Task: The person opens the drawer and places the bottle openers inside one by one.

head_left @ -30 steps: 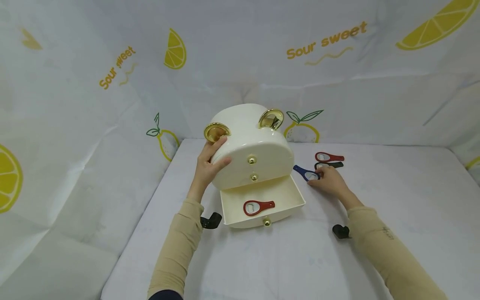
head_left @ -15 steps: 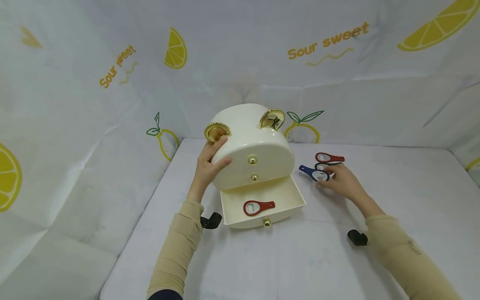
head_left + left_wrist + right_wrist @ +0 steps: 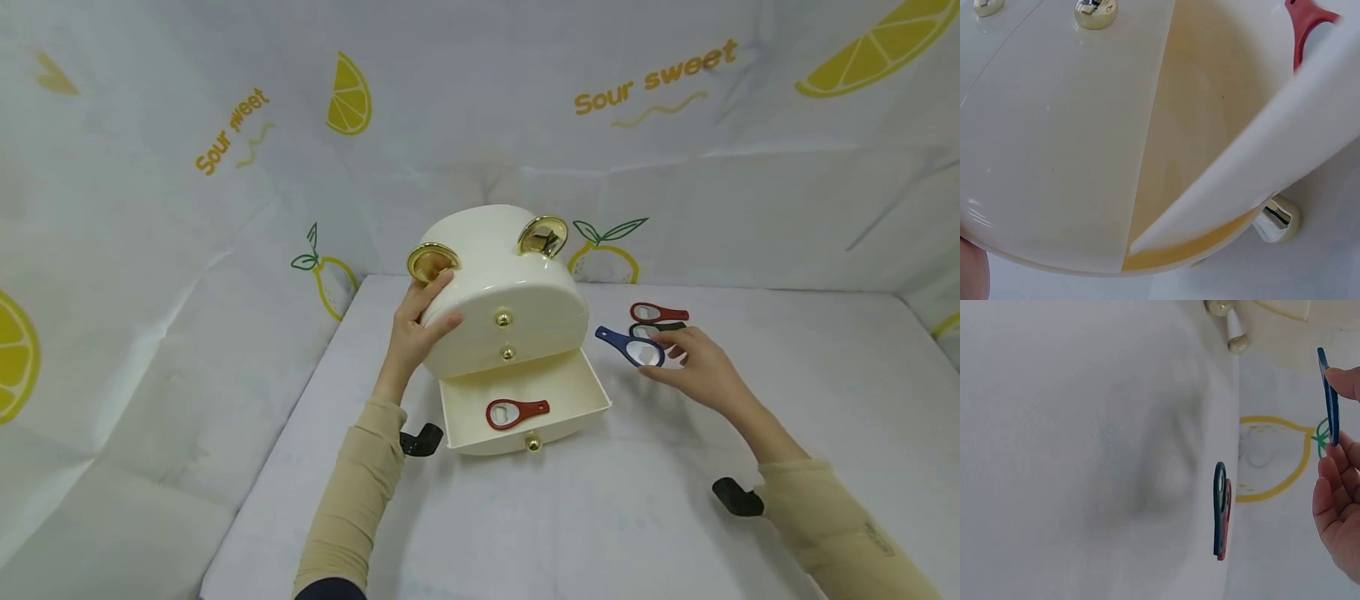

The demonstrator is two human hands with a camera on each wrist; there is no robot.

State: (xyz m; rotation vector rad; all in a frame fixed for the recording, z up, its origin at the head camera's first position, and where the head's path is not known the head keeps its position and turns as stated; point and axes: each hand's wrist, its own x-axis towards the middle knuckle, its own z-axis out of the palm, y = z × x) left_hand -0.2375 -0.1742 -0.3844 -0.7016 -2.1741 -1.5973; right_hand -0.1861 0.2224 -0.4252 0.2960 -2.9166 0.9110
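In the head view a white storage box (image 3: 480,242) with gold ears stands on the table, its bottom drawer (image 3: 588,406) pulled out. My left hand (image 3: 412,329) grips the box's left side, thumb on the front face. Inside the drawer lies a red bottle opener (image 3: 517,412), partly visible in the left wrist view. My right hand (image 3: 697,367) pinches a blue bottle opener (image 3: 633,347) by its round end, right of the box. The right wrist view shows that opener (image 3: 1329,397) edge-on between thumb and fingers, above the table.
Behind the right hand lie another red bottle opener (image 3: 658,313) and a dark green one (image 3: 671,327), close together. The drawer's gold knob (image 3: 533,442) sticks out toward the front. A lemon-printed cloth (image 3: 480,108) hangs behind the table.
My right hand has lifted the blue bottle opener off the table and shifted slightly right, with the forearm swinging right. The left hand and box have stayed put.
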